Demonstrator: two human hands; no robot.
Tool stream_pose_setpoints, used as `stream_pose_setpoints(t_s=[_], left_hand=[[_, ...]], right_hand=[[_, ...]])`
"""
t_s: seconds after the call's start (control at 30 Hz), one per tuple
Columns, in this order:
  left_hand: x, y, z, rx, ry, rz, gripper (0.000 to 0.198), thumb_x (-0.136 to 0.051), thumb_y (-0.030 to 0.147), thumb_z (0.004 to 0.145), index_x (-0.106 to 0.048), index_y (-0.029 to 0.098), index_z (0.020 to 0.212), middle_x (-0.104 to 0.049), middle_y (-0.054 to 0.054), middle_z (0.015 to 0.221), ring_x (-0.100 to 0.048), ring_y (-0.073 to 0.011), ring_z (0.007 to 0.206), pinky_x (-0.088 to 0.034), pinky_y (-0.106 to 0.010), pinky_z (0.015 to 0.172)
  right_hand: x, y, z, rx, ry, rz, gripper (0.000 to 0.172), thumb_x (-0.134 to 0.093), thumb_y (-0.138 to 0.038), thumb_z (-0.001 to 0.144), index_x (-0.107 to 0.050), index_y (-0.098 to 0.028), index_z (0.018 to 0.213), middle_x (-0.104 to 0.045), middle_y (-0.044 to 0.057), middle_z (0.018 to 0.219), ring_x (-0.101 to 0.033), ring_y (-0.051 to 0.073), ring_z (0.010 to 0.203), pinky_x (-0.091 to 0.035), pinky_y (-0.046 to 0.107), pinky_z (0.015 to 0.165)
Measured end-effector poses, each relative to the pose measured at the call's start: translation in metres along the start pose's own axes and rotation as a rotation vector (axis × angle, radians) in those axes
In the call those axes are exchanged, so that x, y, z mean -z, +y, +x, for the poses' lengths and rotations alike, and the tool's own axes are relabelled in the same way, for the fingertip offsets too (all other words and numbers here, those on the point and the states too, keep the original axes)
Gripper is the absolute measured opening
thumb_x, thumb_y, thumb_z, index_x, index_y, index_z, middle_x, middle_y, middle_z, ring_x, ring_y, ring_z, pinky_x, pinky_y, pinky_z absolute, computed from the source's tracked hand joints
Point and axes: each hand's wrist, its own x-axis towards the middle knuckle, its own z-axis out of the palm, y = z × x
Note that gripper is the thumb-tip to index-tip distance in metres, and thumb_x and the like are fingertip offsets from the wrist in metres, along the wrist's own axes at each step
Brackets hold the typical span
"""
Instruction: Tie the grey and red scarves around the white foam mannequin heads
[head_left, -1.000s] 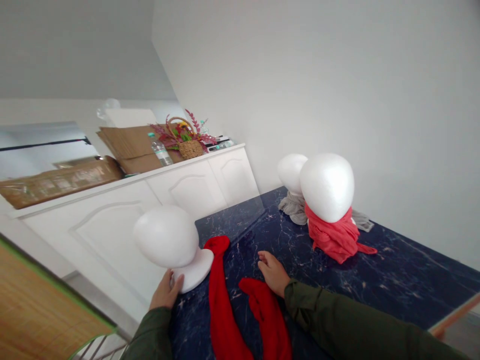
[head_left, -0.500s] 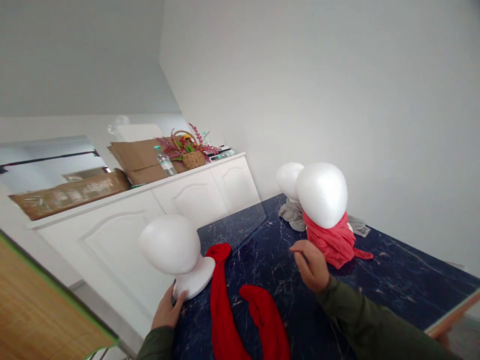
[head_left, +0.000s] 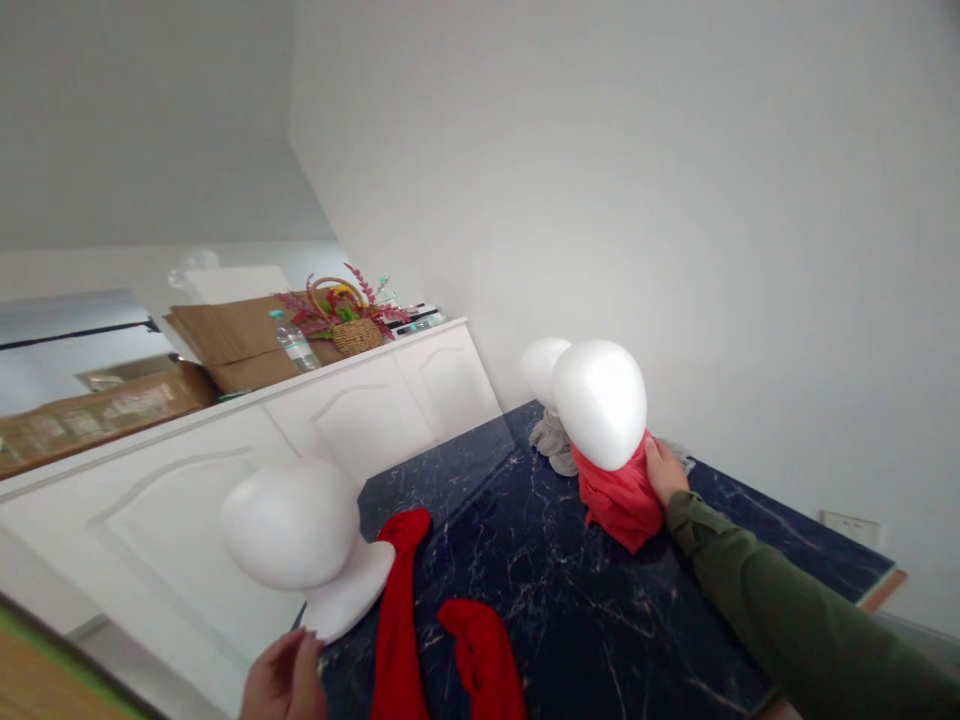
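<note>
My right hand [head_left: 666,472] is closed on the side of a coral-red scarf [head_left: 619,500] wrapped around the neck of a white foam mannequin head [head_left: 600,400]. Its fingers are partly hidden behind the cloth. At the lower left, my left hand [head_left: 285,678] has its fingers curled with the thumb close to them, and nothing shows between them. It is beside the base of another foam head [head_left: 292,525], and I cannot tell whether it touches it. A long bright red scarf [head_left: 397,620] lies right of that base, with another red length [head_left: 484,655] nearby.
A third foam head [head_left: 541,370] with grey cloth [head_left: 553,440] at its neck stands behind the scarfed one. The dark blue marbled table [head_left: 570,610] meets the wall. White cabinets [head_left: 352,410] carry cardboard [head_left: 232,335], a water bottle [head_left: 295,343] and a flower basket [head_left: 357,336].
My right hand has moved right, around the coral scarf, and taken hold of it. My left hand has come off its grip on the foam head's base and curled. The view has shifted slightly.
</note>
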Motion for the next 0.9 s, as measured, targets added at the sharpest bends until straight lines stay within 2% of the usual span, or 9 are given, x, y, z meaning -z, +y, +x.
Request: stream_pose_setpoints(t_s=[0.07,0.13,0.27,0.33,0.4,0.5,0.63,0.8,0.9], left_hand=[[-0.014,0.028,-0.01,-0.096,-0.124,-0.068,0.03,-0.045,0.046,0.069,-0.052,0.021,0.082,-0.058,-0.005,0.074,-0.057,-0.0239,0.073,-0.046,-0.038,0.073],[-0.034,0.066,-0.02,-0.19,-0.351,-0.153,0.027,-0.049,0.043,0.069,-0.055,0.02,0.082,-0.06,-0.006,0.079,-0.057,-0.0233,0.076,-0.046,-0.036,0.074],[-0.095,0.148,-0.039,-0.262,-0.808,-0.361,0.028,-0.05,0.04,0.074,-0.059,0.02,0.091,-0.061,-0.008,0.092,-0.056,-0.0229,0.089,-0.044,-0.034,0.078],[-0.136,0.181,-0.052,-0.175,-0.966,-0.463,0.035,-0.054,0.04,0.072,-0.058,0.016,0.097,-0.058,-0.012,0.103,-0.053,-0.0247,0.098,-0.041,-0.037,0.086],[-0.177,0.207,-0.068,0.032,-1.054,-0.565,0.061,-0.065,0.04,0.063,-0.047,0.011,0.113,-0.046,-0.019,0.121,-0.045,-0.0286,0.11,-0.035,-0.04,0.093],[-0.229,0.236,-0.094,0.209,-0.995,-0.737,0.092,-0.076,0.036,0.05,-0.03,0.009,0.125,-0.035,-0.024,0.129,-0.041,-0.0299,0.115,-0.033,-0.042,0.096],[-0.261,0.263,-0.118,0.143,-0.771,-0.859,0.079,-0.076,0.03,0.048,-0.04,0.009,0.115,-0.048,-0.021,0.118,-0.05,-0.0244,0.106,-0.036,-0.038,0.095],[-0.253,0.253,-0.117,0.053,-0.65,-0.769,0.036,-0.063,0.014,0.055,-0.059,0.013,0.091,-0.061,-0.012,0.102,-0.053,-0.0245,0.101,-0.031,-0.041,0.098],[-0.233,0.226,-0.105,0.022,-0.632,-0.763,0.035,-0.054,0.009,0.055,-0.06,0.013,0.089,-0.064,-0.009,0.094,-0.056,-0.0246,0.094,-0.034,-0.042,0.095]], right_hand=[[0.0,-0.003,-0.003,-0.002,-0.039,-0.003,0.047,-0.026,-0.043,0.082,-0.06,-0.012,0.092,-0.059,0.015,0.095,-0.052,0.025,0.091,-0.037,0.036,0.081],[0.001,-0.007,-0.005,0.0,-0.054,-0.025,0.05,-0.027,-0.047,0.082,-0.06,-0.012,0.093,-0.059,0.015,0.094,-0.052,0.025,0.091,-0.037,0.036,0.08],[0.003,-0.014,-0.009,0.013,-0.022,-0.094,0.054,-0.029,-0.055,0.079,-0.06,-0.012,0.091,-0.06,0.014,0.089,-0.053,0.026,0.085,-0.038,0.036,0.077],[0.003,-0.015,-0.01,0.017,0.013,-0.113,0.052,-0.033,-0.055,0.077,-0.06,-0.012,0.089,-0.059,0.014,0.088,-0.053,0.025,0.085,-0.037,0.035,0.078],[0.003,-0.015,-0.011,0.018,0.053,-0.113,0.049,-0.038,-0.052,0.076,-0.059,-0.01,0.089,-0.059,0.014,0.088,-0.052,0.025,0.087,-0.036,0.035,0.08],[0.003,-0.017,-0.012,0.008,0.089,-0.075,0.043,-0.043,-0.047,0.074,-0.057,-0.009,0.088,-0.058,0.014,0.089,-0.051,0.025,0.087,-0.035,0.034,0.082],[0.003,-0.023,-0.015,0.017,0.127,-0.019,0.028,-0.046,-0.036,0.072,-0.055,-0.011,0.083,-0.056,0.013,0.087,-0.049,0.024,0.087,-0.036,0.035,0.083],[0.001,-0.036,-0.028,0.157,0.152,-0.007,0.015,-0.046,-0.025,0.069,-0.053,-0.015,0.076,-0.048,0.014,0.104,-0.04,0.025,0.103,-0.027,0.037,0.093],[-0.002,-0.041,-0.034,0.183,0.098,0.033,0.013,-0.041,-0.022,0.07,-0.051,-0.017,0.077,-0.051,0.011,0.096,-0.043,0.024,0.096,-0.03,0.037,0.089]])
